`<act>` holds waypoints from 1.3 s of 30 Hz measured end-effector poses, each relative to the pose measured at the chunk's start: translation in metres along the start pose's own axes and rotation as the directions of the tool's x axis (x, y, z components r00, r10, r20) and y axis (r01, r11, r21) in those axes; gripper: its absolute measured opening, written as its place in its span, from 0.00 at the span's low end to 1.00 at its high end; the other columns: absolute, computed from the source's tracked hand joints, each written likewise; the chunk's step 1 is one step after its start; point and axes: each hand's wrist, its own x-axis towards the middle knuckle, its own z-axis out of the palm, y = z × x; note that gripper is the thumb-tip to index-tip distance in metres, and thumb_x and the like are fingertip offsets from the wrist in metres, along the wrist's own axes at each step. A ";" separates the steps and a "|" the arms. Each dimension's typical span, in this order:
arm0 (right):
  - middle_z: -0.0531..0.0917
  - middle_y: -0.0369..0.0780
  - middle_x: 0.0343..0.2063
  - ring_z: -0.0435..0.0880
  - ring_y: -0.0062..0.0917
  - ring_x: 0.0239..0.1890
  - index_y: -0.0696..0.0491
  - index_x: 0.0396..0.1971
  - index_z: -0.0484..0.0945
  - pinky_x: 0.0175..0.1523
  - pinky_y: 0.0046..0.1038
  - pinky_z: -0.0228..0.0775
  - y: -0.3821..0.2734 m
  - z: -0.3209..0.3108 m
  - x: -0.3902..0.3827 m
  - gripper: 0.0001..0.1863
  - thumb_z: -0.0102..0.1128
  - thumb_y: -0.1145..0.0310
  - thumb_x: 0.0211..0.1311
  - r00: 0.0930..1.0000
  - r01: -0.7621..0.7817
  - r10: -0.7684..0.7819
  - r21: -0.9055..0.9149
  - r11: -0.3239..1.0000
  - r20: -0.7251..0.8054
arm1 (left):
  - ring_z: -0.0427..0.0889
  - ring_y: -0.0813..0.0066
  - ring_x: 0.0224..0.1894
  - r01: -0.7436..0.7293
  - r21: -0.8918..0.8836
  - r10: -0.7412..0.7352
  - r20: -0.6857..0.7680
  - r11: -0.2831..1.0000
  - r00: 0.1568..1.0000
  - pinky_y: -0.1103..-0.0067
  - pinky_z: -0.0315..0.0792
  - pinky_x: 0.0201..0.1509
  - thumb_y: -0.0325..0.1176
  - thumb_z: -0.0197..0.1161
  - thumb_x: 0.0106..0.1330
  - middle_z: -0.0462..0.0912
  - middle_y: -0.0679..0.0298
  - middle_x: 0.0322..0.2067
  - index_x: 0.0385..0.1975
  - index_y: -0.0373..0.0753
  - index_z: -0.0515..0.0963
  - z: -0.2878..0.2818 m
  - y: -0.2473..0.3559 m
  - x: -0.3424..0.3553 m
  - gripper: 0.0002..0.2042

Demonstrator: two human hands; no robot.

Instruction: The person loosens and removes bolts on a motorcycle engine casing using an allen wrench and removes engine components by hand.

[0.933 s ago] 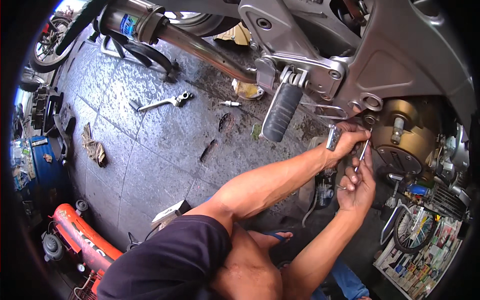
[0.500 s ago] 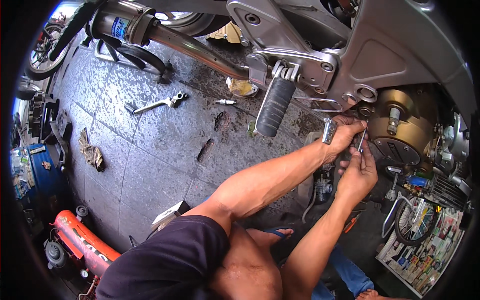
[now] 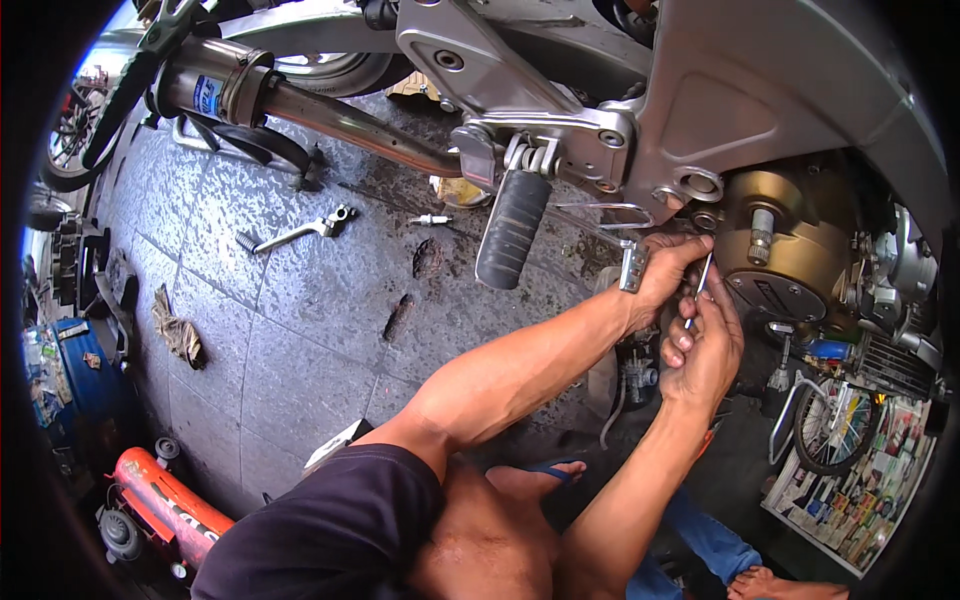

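Low on the motorcycle, my left hand (image 3: 672,270) reaches in beside the gold engine cover (image 3: 785,240). Its fingers are curled at the cover's edge, and whatever they pinch is hidden. A ribbed metal pedal (image 3: 632,266) sits against the back of this hand. Just below, my right hand (image 3: 703,350) is closed around a thin metal rod (image 3: 703,278), whose upper end points up toward my left fingertips. From the gold cover sticks out a splined shaft (image 3: 762,236). The rubber footpeg (image 3: 513,228) hangs to the left of my hands.
An exhaust pipe (image 3: 360,128) and silver frame plate (image 3: 715,110) overhang the work. On the tiled floor lie a kick lever (image 3: 300,230), a spark plug (image 3: 431,220) and a rag (image 3: 178,330). A red tank (image 3: 170,500) stands lower left; a spoked wheel (image 3: 835,425) is at right.
The whole view has shifted, so the motorcycle and hands appear farther left. My right hand has dropped slightly from my left fingertips, and more of the rod shows.
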 end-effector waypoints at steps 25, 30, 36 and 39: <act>0.83 0.39 0.29 0.73 0.12 0.17 0.63 0.52 0.74 0.18 0.15 0.64 0.005 0.035 -0.023 0.17 0.51 0.77 0.64 0.974 0.216 -0.223 -0.435 0.874 0.035 | 0.67 0.85 0.21 -0.002 0.276 0.075 -0.254 0.961 0.964 0.84 0.59 0.25 0.36 0.55 0.67 0.77 0.69 0.20 0.32 0.35 0.79 -0.061 -0.013 -0.075 0.11; 0.83 0.39 0.27 0.76 0.15 0.19 0.62 0.49 0.76 0.22 0.18 0.69 0.014 0.041 -0.021 0.15 0.52 0.77 0.63 0.959 0.265 -0.282 -0.429 0.864 0.025 | 0.67 0.85 0.20 0.012 0.256 0.058 -0.262 0.967 0.963 0.85 0.59 0.25 0.36 0.55 0.66 0.77 0.68 0.21 0.32 0.35 0.79 -0.067 -0.017 -0.075 0.10; 0.82 0.39 0.29 0.72 0.12 0.17 0.61 0.52 0.73 0.18 0.15 0.63 0.011 0.035 -0.018 0.16 0.50 0.78 0.65 0.884 0.402 -0.467 -0.563 0.722 0.032 | 0.67 0.84 0.20 0.051 0.231 0.017 -0.283 0.972 0.959 0.84 0.61 0.25 0.35 0.54 0.67 0.77 0.68 0.21 0.31 0.35 0.78 -0.068 -0.018 -0.077 0.10; 0.82 0.39 0.26 0.77 0.19 0.21 0.62 0.50 0.75 0.27 0.21 0.70 0.006 0.049 -0.021 0.15 0.50 0.79 0.63 0.987 0.146 -0.158 -0.226 0.963 -0.036 | 0.67 0.82 0.20 0.035 0.198 0.024 -0.286 0.980 0.958 0.84 0.61 0.25 0.35 0.54 0.67 0.77 0.67 0.22 0.32 0.34 0.78 -0.078 -0.019 -0.076 0.11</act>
